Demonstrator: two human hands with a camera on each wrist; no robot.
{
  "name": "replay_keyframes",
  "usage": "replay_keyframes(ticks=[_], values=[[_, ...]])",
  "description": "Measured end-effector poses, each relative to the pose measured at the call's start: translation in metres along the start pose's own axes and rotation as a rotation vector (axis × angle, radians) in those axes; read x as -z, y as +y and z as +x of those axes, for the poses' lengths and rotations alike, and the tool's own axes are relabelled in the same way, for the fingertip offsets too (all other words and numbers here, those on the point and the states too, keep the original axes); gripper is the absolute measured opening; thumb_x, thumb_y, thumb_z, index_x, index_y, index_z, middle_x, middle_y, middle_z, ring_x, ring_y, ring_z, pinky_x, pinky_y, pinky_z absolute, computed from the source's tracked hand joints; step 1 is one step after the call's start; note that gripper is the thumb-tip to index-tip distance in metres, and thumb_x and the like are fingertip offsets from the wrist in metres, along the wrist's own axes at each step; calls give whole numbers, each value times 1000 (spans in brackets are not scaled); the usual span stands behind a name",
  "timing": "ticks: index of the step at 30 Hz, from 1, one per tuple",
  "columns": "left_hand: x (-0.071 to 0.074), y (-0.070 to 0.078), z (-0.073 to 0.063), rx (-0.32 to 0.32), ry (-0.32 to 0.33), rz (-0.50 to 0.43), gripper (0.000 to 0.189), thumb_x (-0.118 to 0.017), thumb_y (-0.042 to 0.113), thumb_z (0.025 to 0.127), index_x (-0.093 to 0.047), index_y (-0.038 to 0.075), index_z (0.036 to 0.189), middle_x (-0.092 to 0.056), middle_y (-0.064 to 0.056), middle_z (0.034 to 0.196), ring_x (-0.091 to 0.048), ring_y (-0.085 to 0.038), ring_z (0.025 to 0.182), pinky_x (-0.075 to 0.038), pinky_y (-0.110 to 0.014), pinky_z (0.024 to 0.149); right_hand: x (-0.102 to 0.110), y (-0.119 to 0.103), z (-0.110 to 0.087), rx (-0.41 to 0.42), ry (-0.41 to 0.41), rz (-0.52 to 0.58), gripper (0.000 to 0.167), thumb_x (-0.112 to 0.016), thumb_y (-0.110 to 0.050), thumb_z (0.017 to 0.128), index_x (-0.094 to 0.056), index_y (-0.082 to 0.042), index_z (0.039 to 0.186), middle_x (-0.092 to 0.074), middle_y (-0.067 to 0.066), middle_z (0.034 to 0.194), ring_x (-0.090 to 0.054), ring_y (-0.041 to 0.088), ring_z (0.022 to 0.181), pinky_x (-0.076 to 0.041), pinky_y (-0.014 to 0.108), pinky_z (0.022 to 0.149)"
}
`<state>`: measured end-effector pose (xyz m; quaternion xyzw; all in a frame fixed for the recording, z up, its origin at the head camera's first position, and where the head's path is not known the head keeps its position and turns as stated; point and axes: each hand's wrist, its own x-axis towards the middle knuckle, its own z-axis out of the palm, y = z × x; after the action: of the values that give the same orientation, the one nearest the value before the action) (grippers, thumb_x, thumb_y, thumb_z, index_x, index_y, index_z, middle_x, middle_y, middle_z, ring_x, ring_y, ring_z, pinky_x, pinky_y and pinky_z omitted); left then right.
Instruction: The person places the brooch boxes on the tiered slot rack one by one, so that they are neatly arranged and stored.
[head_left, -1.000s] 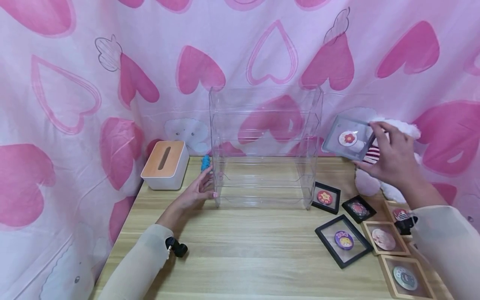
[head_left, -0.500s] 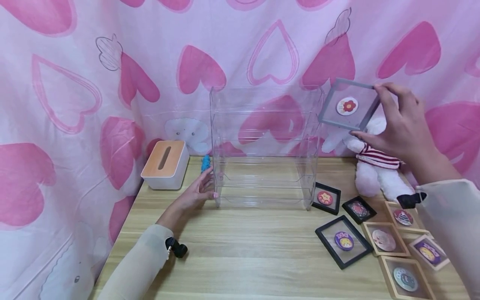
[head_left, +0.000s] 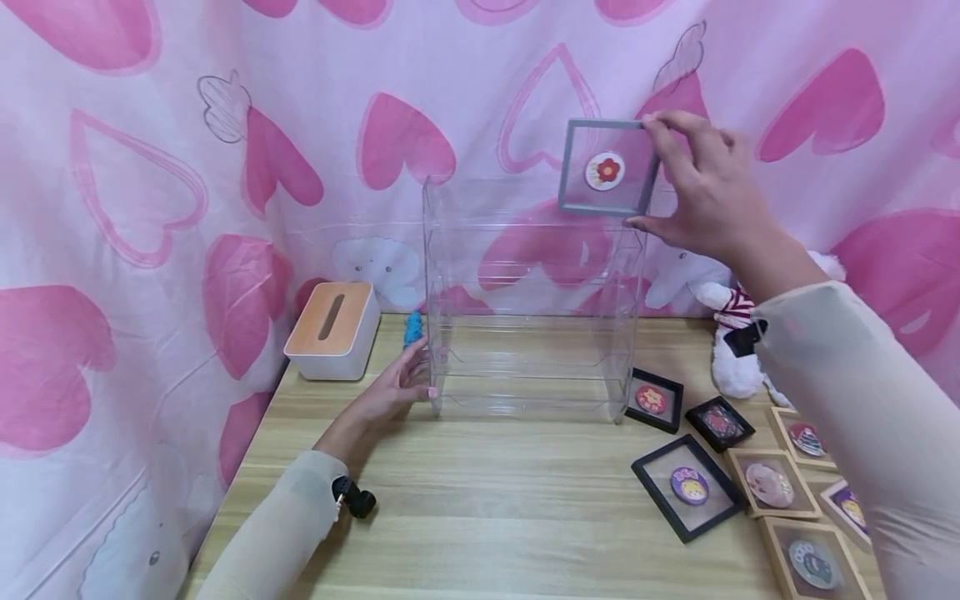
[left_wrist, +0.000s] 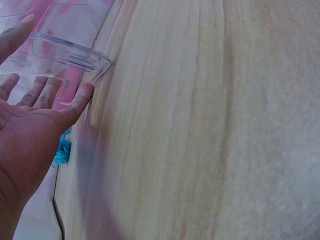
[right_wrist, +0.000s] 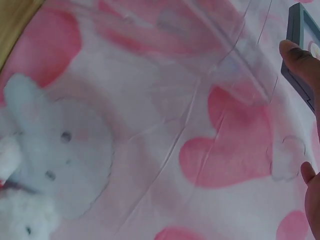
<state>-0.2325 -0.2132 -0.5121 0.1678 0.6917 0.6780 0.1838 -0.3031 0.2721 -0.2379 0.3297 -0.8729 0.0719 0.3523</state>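
Observation:
A grey-bordered clear display frame (head_left: pixel 573 179), with a round red-flower badge in its middle, is held up by my right hand (head_left: pixel 708 187). Thumb and fingers pinch its right side. In the head view it overlaps the top right of a clear acrylic tiered rack (head_left: pixel 528 385), which stands upright on the table. Only part of the grey frame (right_wrist: pixel 296 30) enters the right wrist view, at the right edge. My left hand (head_left: pixel 386 393) touches the rack's left side low down, with extended fingers; in the left wrist view, a fingertip (left_wrist: pixel 86 92) is right at the rack's lower corner.
Black frames (head_left: pixel 690 533) with badges lie right of the rack, and wooden frames (head_left: pixel 780 575) lie farther right. A white plush toy (head_left: pixel 737 367) sits behind them. At the left stand a wood-topped tissue box (head_left: pixel 330 367) and a small blue item (head_left: pixel 413 329). A heart-patterned curtain (head_left: pixel 300 50) hangs behind.
My right hand has lifted the grey frame and carried it left, from beside the plush toy to the rack's top right. The frame has turned more upright. My left hand has stayed put.

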Motion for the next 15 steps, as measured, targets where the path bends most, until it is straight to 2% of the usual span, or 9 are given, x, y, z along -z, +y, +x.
replay_keyframes(ticks=[3, 8, 15], values=[[-2, 0, 0, 5, -1, 2, 106, -69, -6, 99, -4, 16, 179, -17, -24, 184, -16, -47, 171, -17, -66, 138, -9, -6, 18, 6, -14, -4, 122, -104, -24, 73, -34, -9, 172, -39, 24, 171, -43, 46, 151, -38, 72, 111], [-5, -2, 1, 17, 2, 4, 106, -71, -3, 99, -7, 20, 179, -18, -21, 184, -16, -46, 172, -17, -67, 138, -22, -15, 40, -16, -77, -13, 121, -102, -22, 77, -31, -10, 174, -35, 17, 176, -45, 44, 152, -38, 72, 115], [-5, -3, 0, 15, 0, 4, 105, -71, -2, 99, -7, 20, 179, -18, -21, 184, -17, -46, 171, -18, -66, 138, -40, -26, 60, 10, -154, -55, 120, -100, -20, 80, -27, -10, 175, -31, 15, 179, -36, 36, 162, -40, 74, 116]])
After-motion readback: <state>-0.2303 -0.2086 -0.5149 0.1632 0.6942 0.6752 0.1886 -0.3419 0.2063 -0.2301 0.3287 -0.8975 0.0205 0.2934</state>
